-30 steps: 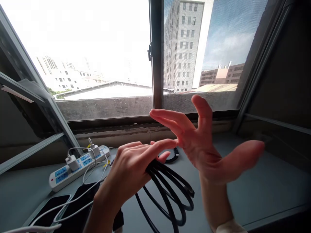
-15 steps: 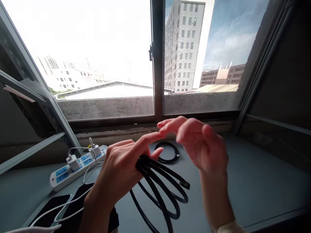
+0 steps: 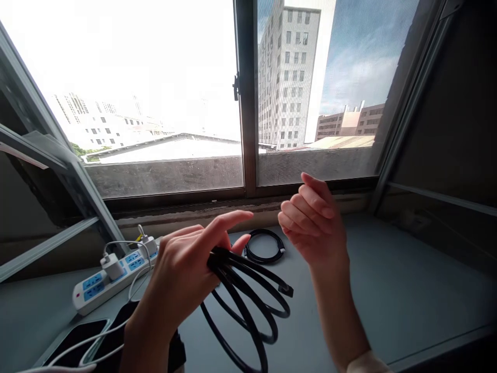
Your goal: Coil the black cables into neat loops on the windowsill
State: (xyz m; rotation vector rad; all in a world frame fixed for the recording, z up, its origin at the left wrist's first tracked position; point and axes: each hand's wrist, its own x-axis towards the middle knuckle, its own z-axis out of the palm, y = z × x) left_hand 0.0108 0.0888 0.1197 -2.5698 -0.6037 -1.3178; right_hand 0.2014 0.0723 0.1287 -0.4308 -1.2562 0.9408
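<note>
My left hand (image 3: pixel 188 264) is closed on a coiled black cable (image 3: pixel 222 260). The bunched strands are gripped low in the fingers, while the index finger and thumb stick out to the right. Loose loops droop below and right of this hand, and a rectangular cable end points right. My right hand (image 3: pixel 312 223) is raised to the right, apart from the cable. Its fingers are curled toward the palm, with nothing visible in them. On the desk behind, between the hands, lies a second coiled black cable (image 3: pixel 280 239) with a small white part on it.
A white power strip (image 3: pixel 87 305) with chargers plugged in stands on the desk (image 3: pixel 392 290) at left. White cords (image 3: pixel 97 329) run over dark phone-like devices (image 3: pixel 77 342) at the lower left. A window (image 3: pixel 249 129) rises behind the desk, with metal framing on both sides.
My right hand has drawn away from the left hand's fingertips, and its outstretched fingers have curled in. My left hand keeps hold of the cable. The view has shifted slightly.
</note>
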